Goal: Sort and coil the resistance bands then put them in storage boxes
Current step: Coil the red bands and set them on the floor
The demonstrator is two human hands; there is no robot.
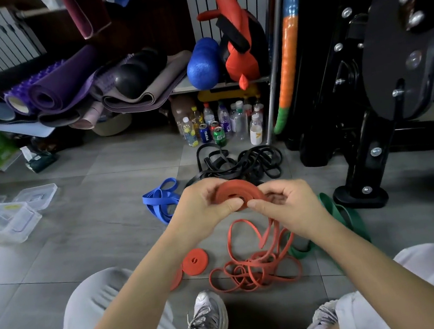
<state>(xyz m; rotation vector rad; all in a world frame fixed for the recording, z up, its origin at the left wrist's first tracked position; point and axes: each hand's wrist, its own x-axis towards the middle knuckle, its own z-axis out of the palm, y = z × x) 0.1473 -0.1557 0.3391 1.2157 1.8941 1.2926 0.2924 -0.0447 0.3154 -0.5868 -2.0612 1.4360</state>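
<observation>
Your feet: your grey trainers rest on the tiled floor between your knees.
Loose red bands: tangled on the floor just past your shoes, with strips rising towards your right hand.
Coiled red band: lies flat left of the tangle; a second red disc beside it is partly hidden by your left forearm.
Left hand: fingers curled over the red coil, thumb pinching its near edge.
Right hand: grips the coil's right side, thumb tip almost meeting your left thumb.
Red coil: held above the floor between both hands, tilted towards you.
Green band: on the floor beyond your right wrist.
Blue band: folded loosely, left of your left hand.
Black bands: heaped behind the coil.
Storage boxes: clear, with lids, far left, well apart from the bands.
Bottles and cans: under the shelf beyond.
</observation>
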